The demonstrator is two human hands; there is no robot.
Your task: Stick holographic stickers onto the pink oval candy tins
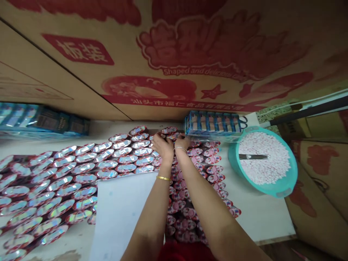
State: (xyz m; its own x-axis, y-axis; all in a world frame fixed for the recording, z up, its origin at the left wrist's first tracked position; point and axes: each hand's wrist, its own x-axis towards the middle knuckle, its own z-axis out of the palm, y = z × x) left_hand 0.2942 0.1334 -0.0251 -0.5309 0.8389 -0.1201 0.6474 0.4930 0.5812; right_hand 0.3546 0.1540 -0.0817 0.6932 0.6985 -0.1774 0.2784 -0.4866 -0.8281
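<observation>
Rows of upright packets with shiny oval silver tops and red edges [106, 165] cover the table's left and middle. Right of them stand similar packets topped with round pink pieces [187, 213]. Both my hands meet at the back of these rows, close to the cardboard box. My left hand [163, 145], above a gold bangle, has its fingers curled down among the packet tops; what they grip is hidden. My right hand [181, 143], with a thin bracelet, touches the packets beside it. Its fingers are mostly out of sight behind the hand.
Large printed cardboard boxes [168, 87] wall off the back. Clear-wrapped blue boxes stand at the back right [212, 123] and far left [40, 119]. A turquoise basin [233, 166] of small whitish-pink pieces holds a dark stick [252, 157]. A white sheet [122, 217] lies in front.
</observation>
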